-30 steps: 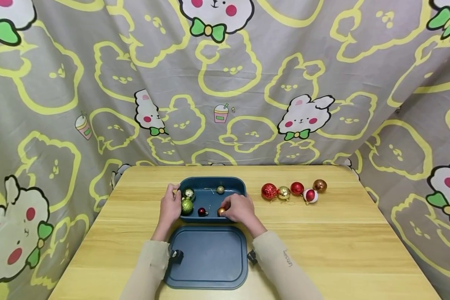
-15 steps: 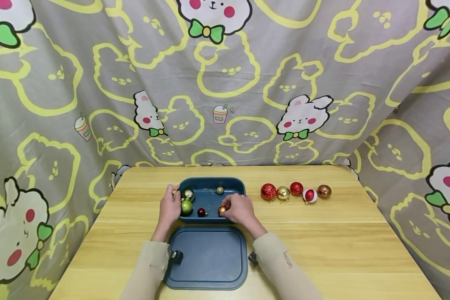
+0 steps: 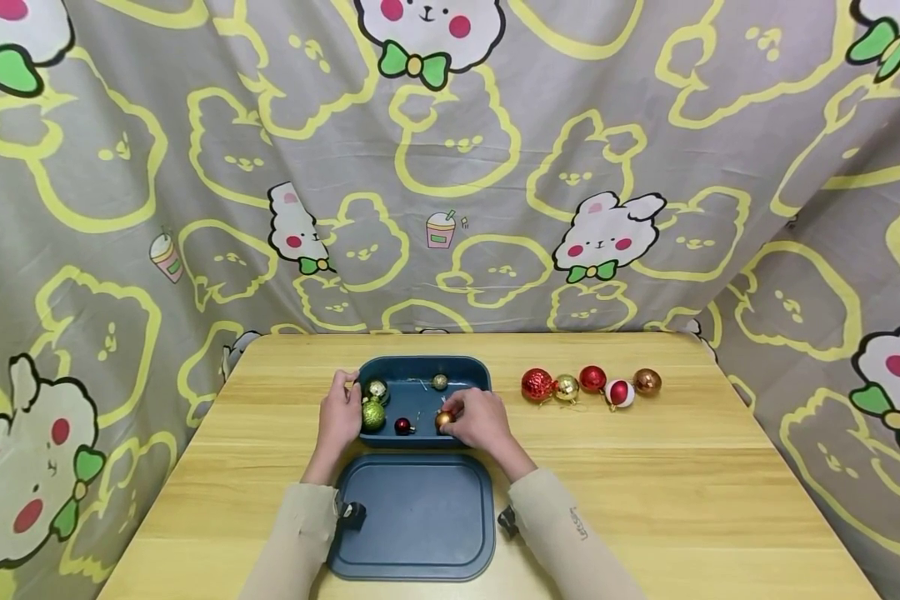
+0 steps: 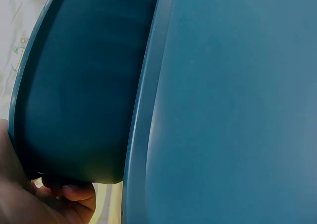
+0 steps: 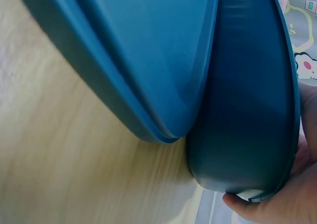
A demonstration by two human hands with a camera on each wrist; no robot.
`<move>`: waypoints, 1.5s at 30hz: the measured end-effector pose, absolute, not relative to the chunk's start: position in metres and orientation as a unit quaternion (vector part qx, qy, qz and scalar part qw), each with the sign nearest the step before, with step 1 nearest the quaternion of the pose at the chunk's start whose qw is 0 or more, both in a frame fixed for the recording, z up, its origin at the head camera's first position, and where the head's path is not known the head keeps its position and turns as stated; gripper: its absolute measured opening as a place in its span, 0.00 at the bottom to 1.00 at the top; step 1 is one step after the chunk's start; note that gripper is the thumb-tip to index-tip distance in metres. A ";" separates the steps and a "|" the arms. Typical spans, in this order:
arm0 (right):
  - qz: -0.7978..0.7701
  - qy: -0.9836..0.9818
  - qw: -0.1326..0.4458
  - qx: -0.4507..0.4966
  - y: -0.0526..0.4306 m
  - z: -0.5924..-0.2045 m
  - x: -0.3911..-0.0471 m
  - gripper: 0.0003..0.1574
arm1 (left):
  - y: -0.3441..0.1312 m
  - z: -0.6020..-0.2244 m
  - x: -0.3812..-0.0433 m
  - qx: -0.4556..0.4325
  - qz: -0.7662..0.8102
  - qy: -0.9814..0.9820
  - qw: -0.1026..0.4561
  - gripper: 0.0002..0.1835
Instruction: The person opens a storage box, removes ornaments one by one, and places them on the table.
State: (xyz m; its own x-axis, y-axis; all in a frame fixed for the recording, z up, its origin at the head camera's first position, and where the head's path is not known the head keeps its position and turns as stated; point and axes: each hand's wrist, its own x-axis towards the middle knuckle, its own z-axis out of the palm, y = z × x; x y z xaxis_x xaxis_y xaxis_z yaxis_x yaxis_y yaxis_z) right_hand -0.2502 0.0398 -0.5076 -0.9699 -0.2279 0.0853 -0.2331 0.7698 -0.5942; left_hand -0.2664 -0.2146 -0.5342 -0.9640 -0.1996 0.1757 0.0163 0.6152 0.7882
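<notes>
Blue lid (image 3: 412, 518) lies flat on the wood table (image 3: 682, 492), nearest the person, just in front of the blue box (image 3: 423, 442). In the box's R end, R hand (image 3: 482, 417) has thumb & fingers pinched on an orange ball (image 3: 443, 422); L hand (image 3: 341, 412) grips the L end, fingers curled round the wall. Dk red ball (image 3: 402, 426) sits by the front wall, green ball (image 3: 372, 417) at L, shiny ball (image 3: 377, 389) behind it, tiny gold ball (image 3: 439, 382) nr the back (w/ thread beside it). Off to R, five more balls (image 3: 537, 385); grey curtain (image 3: 487, 293) at back.

Lid (image 3: 412, 517) frt of box (image 3: 405, 368), baubles (image 3: 592, 379) inside + R
</notes>
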 end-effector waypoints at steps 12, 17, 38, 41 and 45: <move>0.363 -0.924 -0.015 0.121 0.044 -0.505 -0.250 0.13 | -0.215 -0.533 -0.264 0.053 -0.436 -0.891 0.113 0.15; 0.408 -0.905 -0.045 0.114 0.049 -0.503 -0.251 0.13 | -0.214 -0.532 -0.263 0.049 -0.433 -0.893 0.112 0.14; 0.438 -0.894 -0.014 0.093 0.082 -0.479 -0.250 0.15 | -0.214 -0.532 -0.264 0.050 -0.426 -0.896 0.111 0.14; 0.448 -0.890 -0.011 0.091 0.088 -0.475 -0.250 0.15 | -0.215 -0.532 -0.264 0.050 -0.426 -0.896 0.114 0.14; 0.462 -0.882 -0.013 0.092 0.098 -0.472 -0.251 0.15 | -0.214 -0.531 -0.264 0.048 -0.429 -0.895 0.115 0.15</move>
